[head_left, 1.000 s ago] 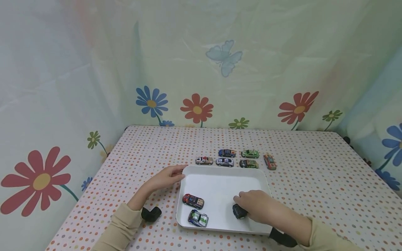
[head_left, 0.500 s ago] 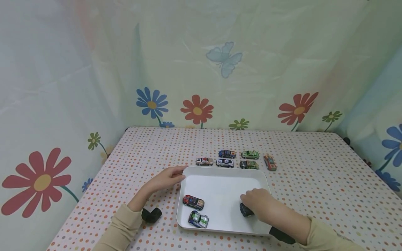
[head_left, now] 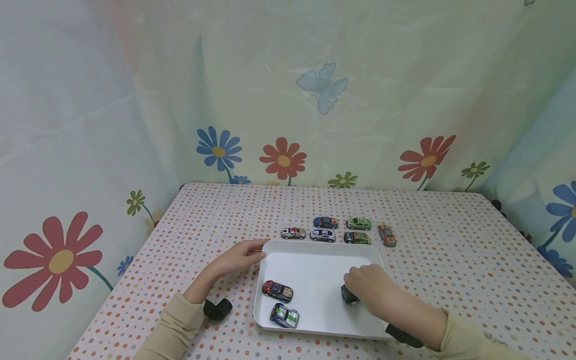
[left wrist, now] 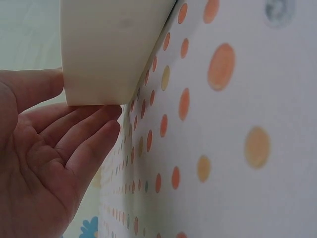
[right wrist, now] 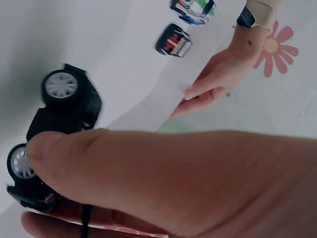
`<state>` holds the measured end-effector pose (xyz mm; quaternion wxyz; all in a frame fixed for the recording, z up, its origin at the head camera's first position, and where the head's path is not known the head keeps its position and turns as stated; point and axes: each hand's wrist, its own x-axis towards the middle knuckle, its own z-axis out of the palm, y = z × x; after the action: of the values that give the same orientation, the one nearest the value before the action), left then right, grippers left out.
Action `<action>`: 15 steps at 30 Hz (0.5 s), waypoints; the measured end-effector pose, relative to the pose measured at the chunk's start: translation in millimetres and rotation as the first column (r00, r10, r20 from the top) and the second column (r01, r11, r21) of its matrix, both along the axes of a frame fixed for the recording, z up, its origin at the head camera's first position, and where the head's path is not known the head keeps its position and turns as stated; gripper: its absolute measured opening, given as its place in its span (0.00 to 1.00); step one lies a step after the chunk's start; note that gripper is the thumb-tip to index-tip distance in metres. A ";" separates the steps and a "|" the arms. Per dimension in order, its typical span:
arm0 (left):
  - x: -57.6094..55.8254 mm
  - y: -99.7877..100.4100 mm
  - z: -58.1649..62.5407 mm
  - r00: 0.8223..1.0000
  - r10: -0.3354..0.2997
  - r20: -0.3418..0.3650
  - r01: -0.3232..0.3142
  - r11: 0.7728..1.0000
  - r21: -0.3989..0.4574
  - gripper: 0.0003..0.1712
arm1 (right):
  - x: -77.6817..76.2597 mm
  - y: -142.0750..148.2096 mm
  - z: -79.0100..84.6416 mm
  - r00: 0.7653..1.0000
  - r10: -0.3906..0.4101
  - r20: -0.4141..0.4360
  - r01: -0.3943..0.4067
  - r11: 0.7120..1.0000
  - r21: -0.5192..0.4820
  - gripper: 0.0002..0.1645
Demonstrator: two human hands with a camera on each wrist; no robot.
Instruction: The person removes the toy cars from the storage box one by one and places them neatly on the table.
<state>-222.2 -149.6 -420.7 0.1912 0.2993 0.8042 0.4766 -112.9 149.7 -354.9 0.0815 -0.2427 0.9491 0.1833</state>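
A white rectangular tray lies on the dotted tablecloth. My right hand is over the tray's right half and pinches a black toy car. In the right wrist view the thumb presses beside one wheel of that toy car, and the other fingers are on its far side. My left hand rests at the tray's far left corner, its fingers fairly straight against the outer wall, as the left wrist view shows. Inside the tray's left half sit a red and black toy car and a silver-green toy car.
Beyond the tray several toy cars stand in two short rows, among them a white one and a green one. An orange-red toy car is turned lengthwise at their right. A flowered curtain hangs behind the table.
My right hand has shifted a little to the right and slightly farther from me, with the black toy car in its fingers. My left hand has stayed at the tray's corner.
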 end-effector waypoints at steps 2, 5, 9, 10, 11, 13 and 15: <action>0.0 -0.1 -0.3 1.000 0.002 0.001 -0.002 1.000 -0.003 0.29 | -0.1 -0.1 2.9 1.000 0.020 -0.020 -0.020 1.000 -0.009 0.15; 0.1 -0.4 -0.5 1.000 0.001 0.010 0.000 1.000 -0.003 0.29 | -0.6 -1.2 6.6 0.999 0.022 -0.023 -0.022 1.000 -0.013 0.14; 0.6 -0.7 -0.1 1.000 -0.001 0.017 0.001 1.000 -0.002 0.29 | -1.4 -3.1 10.0 0.999 0.028 -0.026 -0.029 1.000 -0.013 0.14; 0.7 -0.7 0.0 1.000 0.000 0.015 0.000 1.000 -0.003 0.29 | -1.6 -3.6 10.7 0.999 0.032 -0.029 -0.032 0.999 -0.017 0.14; 0.8 -0.6 0.2 1.000 0.000 0.014 0.000 1.000 -0.004 0.29 | -1.9 -4.1 11.4 0.999 0.035 -0.030 -0.035 0.999 -0.021 0.14; 0.8 -0.5 0.5 1.000 0.001 0.009 -0.001 1.000 -0.005 0.29 | -2.4 -5.4 13.0 0.998 0.043 -0.035 -0.044 0.999 -0.027 0.14; 0.7 -0.4 0.7 1.000 0.002 0.003 -0.002 1.000 -0.005 0.29 | -2.8 -6.9 14.3 0.998 0.049 -0.041 -0.051 0.998 -0.032 0.14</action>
<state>-221.5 -150.0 -420.1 0.1927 0.2971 0.8053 0.4754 -115.7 142.8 -340.6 0.0539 -0.2639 0.9471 0.1745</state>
